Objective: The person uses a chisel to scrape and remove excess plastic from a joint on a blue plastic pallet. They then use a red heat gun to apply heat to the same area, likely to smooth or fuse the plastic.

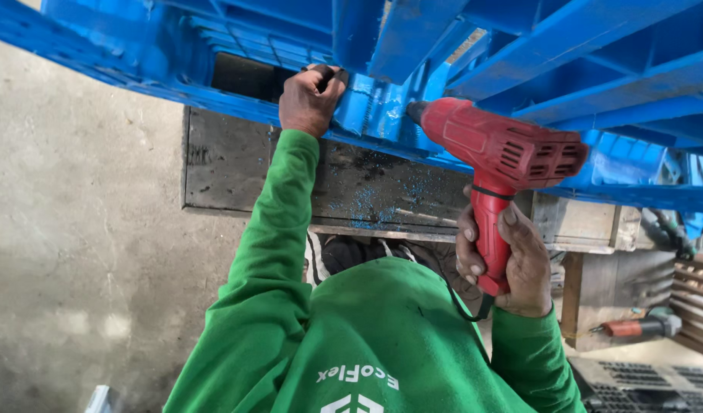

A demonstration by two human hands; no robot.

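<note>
Drill, red, pistol-shaped, sits in the right hand: fingers wrapped tight round the red grip, thumb along its near side, a black cord trailing from the base of the grip down past the wrist. Vented motor housing points left; the dark nose of the drill meets a ribbed upright block of the blue plastic pallet, which spans the whole top of the view on a slant. Left hand is raised to the same pallet just left of the drill nose, fingers curled together over the pallet's lower edge beside a dark rectangular opening; a small dark object shows at the fingertips, kind not readable. The two hands are near each other, separated by the ribbed block. Both arms wear green sleeves; a white logo patch sits low on the green garment, centre bottom. Below the pallet lies a dark, worn wooden board, rectangular, dusted with blue plastic shavings gathered directly under the drilling spot. Pale wooden blocks stand right of the board. A second tool with an orange-red body lies at lower right, well apart from the hands. Grey concrete floor fills the left side. Dark gridded panel at the bottom right corner.
</note>
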